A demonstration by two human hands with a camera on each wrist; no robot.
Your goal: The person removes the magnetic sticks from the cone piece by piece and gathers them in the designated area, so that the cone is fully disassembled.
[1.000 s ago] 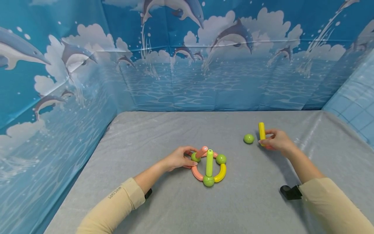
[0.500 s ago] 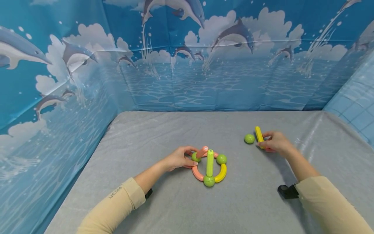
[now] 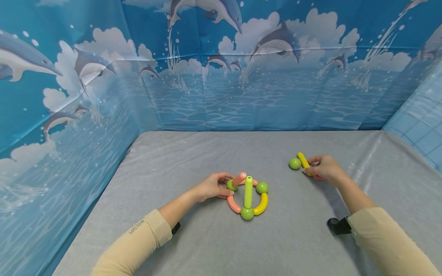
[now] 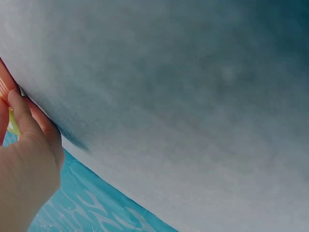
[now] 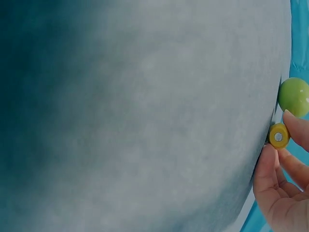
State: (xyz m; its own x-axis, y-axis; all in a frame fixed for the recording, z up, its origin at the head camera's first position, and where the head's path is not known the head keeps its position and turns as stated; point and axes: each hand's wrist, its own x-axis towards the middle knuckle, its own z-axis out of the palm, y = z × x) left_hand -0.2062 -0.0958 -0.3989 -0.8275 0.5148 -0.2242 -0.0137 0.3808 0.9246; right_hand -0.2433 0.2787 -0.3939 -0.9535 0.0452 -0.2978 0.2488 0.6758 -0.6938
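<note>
My left hand (image 3: 208,188) grips the left side of a ring, its fingers round a green ball (image 3: 231,185) that bears a leaning pink rod (image 3: 239,179). Pink curved pieces (image 3: 233,205), a yellow curved piece (image 3: 261,205) and more green balls (image 3: 262,188) make up the ring. From the front ball (image 3: 247,214) rises a light green rod (image 3: 248,191). Farther right, my right hand (image 3: 328,168) pinches a straight yellow rod (image 3: 302,158) between thumb and fingers. The rod lies close beside a loose green ball (image 3: 295,163); its end shows a round metallic disc (image 5: 278,137).
A grey cloth (image 3: 193,245) covers the work surface. Blue dolphin-print sheets (image 3: 221,99) rise behind it and along the left. Pale blue tile-pattern sheeting (image 3: 421,115) stands at the right. A black strap piece (image 3: 339,226) juts from the right sleeve.
The yellow rod has tilted over from near upright, its far end swinging left and down toward the loose green ball. My right hand has shifted slightly left. The left hand stays on the ring.
</note>
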